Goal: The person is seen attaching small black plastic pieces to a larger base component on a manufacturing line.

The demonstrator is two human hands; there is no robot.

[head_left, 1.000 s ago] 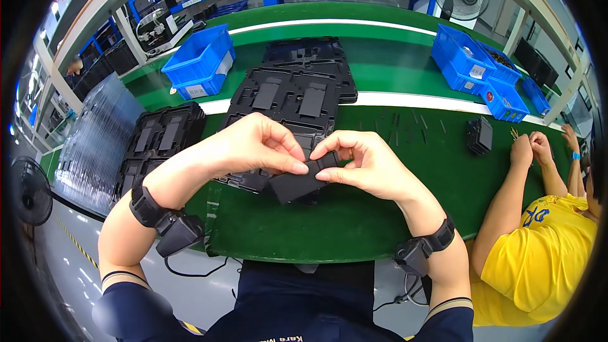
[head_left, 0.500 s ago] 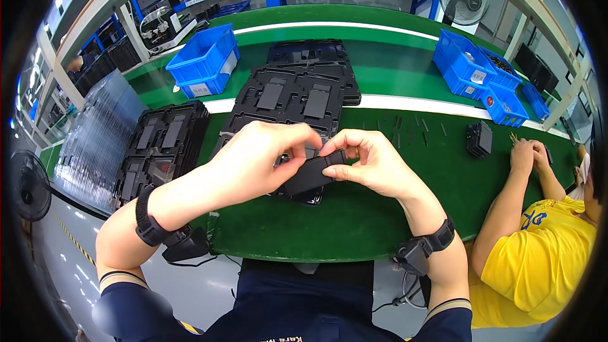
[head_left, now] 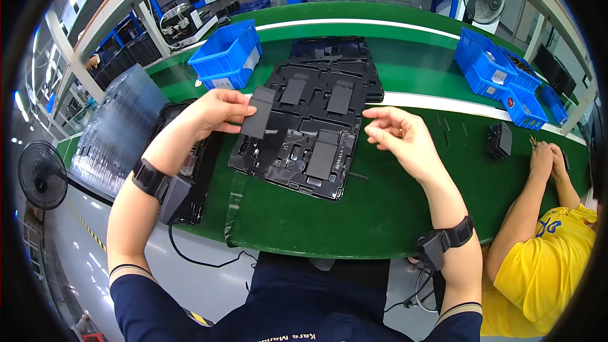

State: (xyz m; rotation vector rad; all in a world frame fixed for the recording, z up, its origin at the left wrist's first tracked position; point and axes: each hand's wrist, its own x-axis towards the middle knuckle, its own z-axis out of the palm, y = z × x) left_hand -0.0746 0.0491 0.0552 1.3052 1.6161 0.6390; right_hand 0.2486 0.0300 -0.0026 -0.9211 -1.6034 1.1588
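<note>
My left hand (head_left: 223,114) pinches a flat dark grey rectangular block (head_left: 258,113) by its left edge, above the left side of a black moulded tray (head_left: 259,158). Three similar blocks lie in the tray's pockets: one at the back left (head_left: 294,88), one at the back right (head_left: 340,96), and one at the front right (head_left: 322,157). The front left pocket area shows bare black plastic. Off the tray's right edge hovers my right hand (head_left: 405,142), holding nothing, its fingers loosely curled and apart.
More black trays (head_left: 373,76) lie behind. Left stand another tray stack (head_left: 196,196), partly under my forearm, and clear plastic trays (head_left: 117,136). Blue bins (head_left: 228,54) sit at the back. Thin dark strips (head_left: 446,128) and a black stack (head_left: 500,140) lie right, near a co-worker's hands (head_left: 550,159).
My hands were together on the block over the tray's front. My right hand has let go and moved right, while my left has carried the block left. The view has shifted slightly.
</note>
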